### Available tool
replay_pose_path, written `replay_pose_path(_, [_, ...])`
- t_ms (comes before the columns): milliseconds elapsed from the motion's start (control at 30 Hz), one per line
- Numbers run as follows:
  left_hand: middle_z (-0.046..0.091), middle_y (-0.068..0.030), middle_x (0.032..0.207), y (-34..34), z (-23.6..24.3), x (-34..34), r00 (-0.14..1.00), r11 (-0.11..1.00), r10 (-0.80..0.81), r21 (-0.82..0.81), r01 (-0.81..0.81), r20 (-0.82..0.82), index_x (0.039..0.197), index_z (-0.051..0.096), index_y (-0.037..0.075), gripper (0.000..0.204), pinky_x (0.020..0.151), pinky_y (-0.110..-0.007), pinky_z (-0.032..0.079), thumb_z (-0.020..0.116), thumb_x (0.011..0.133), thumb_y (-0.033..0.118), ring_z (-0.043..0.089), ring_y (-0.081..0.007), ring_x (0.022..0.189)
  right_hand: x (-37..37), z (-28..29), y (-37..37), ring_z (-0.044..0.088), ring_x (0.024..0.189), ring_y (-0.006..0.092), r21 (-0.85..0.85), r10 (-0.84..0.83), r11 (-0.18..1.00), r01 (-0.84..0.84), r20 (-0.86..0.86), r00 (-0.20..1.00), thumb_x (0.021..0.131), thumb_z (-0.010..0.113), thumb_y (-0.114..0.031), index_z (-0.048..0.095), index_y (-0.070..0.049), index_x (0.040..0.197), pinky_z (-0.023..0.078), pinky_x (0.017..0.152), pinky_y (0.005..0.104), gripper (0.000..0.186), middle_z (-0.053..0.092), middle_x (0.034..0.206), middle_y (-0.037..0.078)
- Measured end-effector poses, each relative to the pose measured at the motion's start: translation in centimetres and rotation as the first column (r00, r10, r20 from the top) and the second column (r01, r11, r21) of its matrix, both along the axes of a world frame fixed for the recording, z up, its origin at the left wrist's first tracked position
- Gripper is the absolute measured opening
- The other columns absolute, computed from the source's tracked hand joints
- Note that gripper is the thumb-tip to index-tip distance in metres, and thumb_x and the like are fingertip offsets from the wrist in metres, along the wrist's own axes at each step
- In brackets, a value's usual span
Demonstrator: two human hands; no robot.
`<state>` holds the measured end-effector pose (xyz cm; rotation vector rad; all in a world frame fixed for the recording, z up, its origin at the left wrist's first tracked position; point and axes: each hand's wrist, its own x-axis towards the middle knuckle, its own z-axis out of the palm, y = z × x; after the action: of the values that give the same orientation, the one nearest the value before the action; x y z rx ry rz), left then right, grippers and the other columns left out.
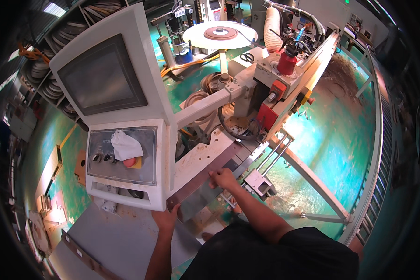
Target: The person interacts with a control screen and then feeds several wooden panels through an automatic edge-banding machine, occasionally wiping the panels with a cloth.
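Note:
A long, narrow brown board (202, 178) lies along the pale bed of a machine (191, 164), running from near my body toward the machine's head. My left hand (165, 218) is closed on the board's near end, below the control panel, with its thumb by the corner; part of its fingers is hidden. Farther along, my right hand (223, 179) is closed with curled fingers at the board's right edge. Beyond it, the board's far end reaches toward a black hose loop (238, 133) and a red block (267, 116).
At left stands a control console with a dark screen (102, 74), knobs and a white cloth (126, 145). Behind are a round white reel table (196, 35) and shelves of coiled strips (63, 37). A grey table (121, 238) carries a brown strip (86, 259). A roller conveyor (375, 186) runs at right.

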<state>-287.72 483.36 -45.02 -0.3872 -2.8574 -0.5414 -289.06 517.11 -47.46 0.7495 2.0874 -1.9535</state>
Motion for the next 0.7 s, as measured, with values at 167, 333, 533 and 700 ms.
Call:
replay_pose_path(167, [0.059, -0.0135, 0.093, 5.2, 2.9, -0.3, 1.000, 0.996, -0.012, 0.084, 0.012, 0.000, 0.090, 0.057, 0.007, 0.054, 0.078, -0.053, 0.048, 0.101, 0.070, 0.030, 0.059, -0.0402, 0.091, -0.5, 3.3, 3.4, 0.076, 0.059, 0.0209, 0.062, 0.006, 0.998, -0.008, 0.046, 0.999, 0.106, 0.071, -0.030, 0.078, 0.005, 0.076, 0.062, 0.063, 0.0360, 0.047, 0.077, 0.068, 0.013])
replay_pose_path(333, [0.061, -0.0186, 0.107, 8.3, 2.9, -1.3, 0.990, 0.999, -0.010, 0.034, 0.006, 0.142, 0.096, 0.060, 0.006, 0.053, 0.087, -0.057, 0.048, 0.098, 0.075, 0.036, 0.060, -0.0435, 0.102, -1.3, 1.4, 7.2, 0.076, 0.062, 0.0208, -0.082, -0.085, 0.992, 0.091, 0.079, 0.993, 0.107, 0.073, -0.026, 0.078, 0.003, 0.086, 0.053, 0.054, 0.0325, 0.036, 0.081, 0.080, 0.014])
replay_pose_path(533, [0.058, -0.0168, 0.106, 13.8, 2.2, -3.0, 0.992, 0.991, -0.098, 0.101, 0.089, 0.080, 0.096, 0.058, 0.006, 0.052, 0.093, -0.056, 0.044, 0.096, 0.074, 0.035, 0.057, -0.0432, 0.104, -2.4, -0.2, 11.8, 0.076, 0.063, 0.0220, 0.012, -0.195, 0.981, 0.195, 0.021, 0.981, 0.107, 0.072, -0.026, 0.079, 0.004, 0.089, 0.057, 0.059, 0.0352, 0.036, 0.079, 0.077, 0.015])
replay_pose_path(700, [0.058, -0.0152, 0.105, 18.3, 2.3, -4.0, 0.990, 0.985, -0.144, 0.099, 0.142, 0.009, 0.096, 0.058, 0.007, 0.051, 0.093, -0.054, 0.042, 0.096, 0.075, 0.033, 0.057, -0.0402, 0.102, -1.4, 0.7, 12.9, 0.076, 0.063, 0.0273, 0.440, -0.231, 0.851, 0.286, -0.174, 0.957, 0.107, 0.068, -0.034, 0.078, 0.001, 0.089, 0.059, 0.065, 0.0410, 0.040, 0.075, 0.070, 0.015])
